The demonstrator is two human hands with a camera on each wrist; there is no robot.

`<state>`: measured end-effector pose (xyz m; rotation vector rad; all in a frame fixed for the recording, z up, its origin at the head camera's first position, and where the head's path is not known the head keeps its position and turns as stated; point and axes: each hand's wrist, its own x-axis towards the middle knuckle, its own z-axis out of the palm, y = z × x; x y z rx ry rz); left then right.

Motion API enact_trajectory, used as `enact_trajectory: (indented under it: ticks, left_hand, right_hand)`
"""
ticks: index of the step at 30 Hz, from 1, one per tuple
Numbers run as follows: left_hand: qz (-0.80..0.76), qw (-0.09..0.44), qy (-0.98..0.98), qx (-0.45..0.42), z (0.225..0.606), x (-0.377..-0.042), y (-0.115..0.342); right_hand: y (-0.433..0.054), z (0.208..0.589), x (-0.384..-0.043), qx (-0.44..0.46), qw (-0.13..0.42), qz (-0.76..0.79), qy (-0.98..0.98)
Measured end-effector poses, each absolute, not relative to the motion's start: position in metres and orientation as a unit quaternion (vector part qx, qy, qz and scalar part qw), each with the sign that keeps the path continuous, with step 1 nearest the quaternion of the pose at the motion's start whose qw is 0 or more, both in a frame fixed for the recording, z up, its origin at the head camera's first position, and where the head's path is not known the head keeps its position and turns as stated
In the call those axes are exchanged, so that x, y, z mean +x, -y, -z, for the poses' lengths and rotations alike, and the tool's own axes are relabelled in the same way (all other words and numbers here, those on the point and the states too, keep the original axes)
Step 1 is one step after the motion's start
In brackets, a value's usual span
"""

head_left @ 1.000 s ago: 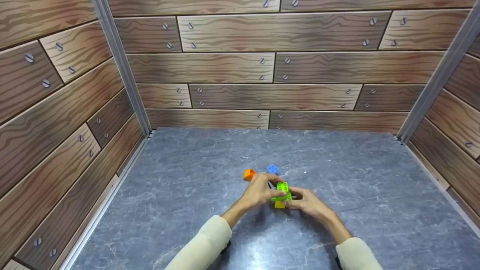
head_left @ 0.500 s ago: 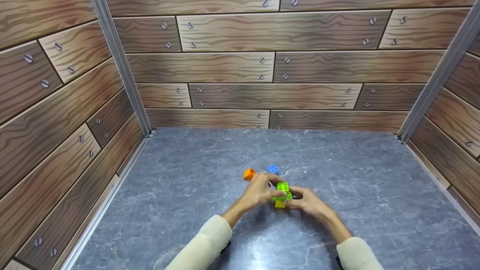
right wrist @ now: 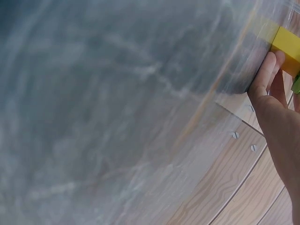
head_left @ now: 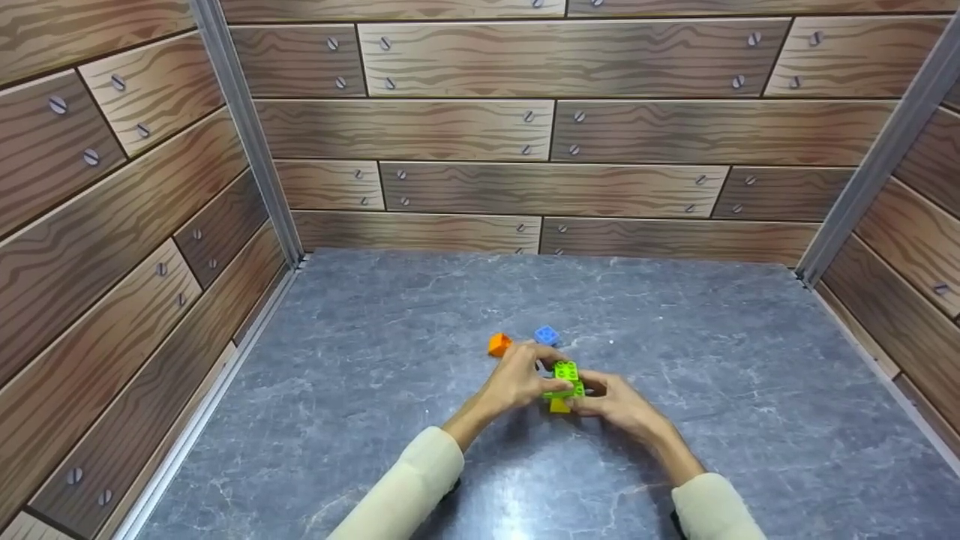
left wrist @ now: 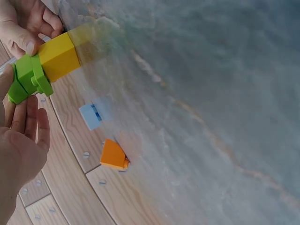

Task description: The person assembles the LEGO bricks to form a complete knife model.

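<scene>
Near the middle of the tabletop, a yellow toy building brick (head_left: 559,406) stands beneath studded green bricks (head_left: 566,370), forming a small stack. My left hand (head_left: 517,377) pinches the green part from the left, with its thumb across the near side. From the right, my right hand (head_left: 616,402) holds the stack lower down. The left wrist view puts its thumb near where green meets the yellow brick (left wrist: 59,55). Fingertips of my right hand (right wrist: 274,105) lie against the yellow brick (right wrist: 287,49) in the right wrist view.
An orange slanted brick (head_left: 499,344) lies just beyond my left hand. To its right sits a blue brick (head_left: 547,335). The grey marbled tabletop (head_left: 360,390) is bounded by wood-patterned walls (head_left: 465,127) at the back and both sides.
The head view has tilted down slightly. Both hands keep the same hold on the stack, and the orange and blue bricks stay where they were.
</scene>
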<state>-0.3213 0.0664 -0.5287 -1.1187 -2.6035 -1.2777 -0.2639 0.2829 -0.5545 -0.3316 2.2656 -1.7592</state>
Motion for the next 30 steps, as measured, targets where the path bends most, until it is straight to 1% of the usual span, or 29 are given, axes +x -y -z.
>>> enact_trajectory:
  ticks: [12, 30]
  left_hand:
    - [0.402, 0.038, 0.835, -0.374, 0.5325, -0.3205, -0.0673]
    - [0.375, 0.056, 0.837, -0.394, 0.5351, -0.3196, -0.0665]
  right_hand:
    - [-0.2837, 0.5539, -0.2626, -0.120, 0.123, 0.605, -0.778]
    - [-0.2822, 0.5544, -0.2632, -0.113, 0.119, 0.598, -0.784]
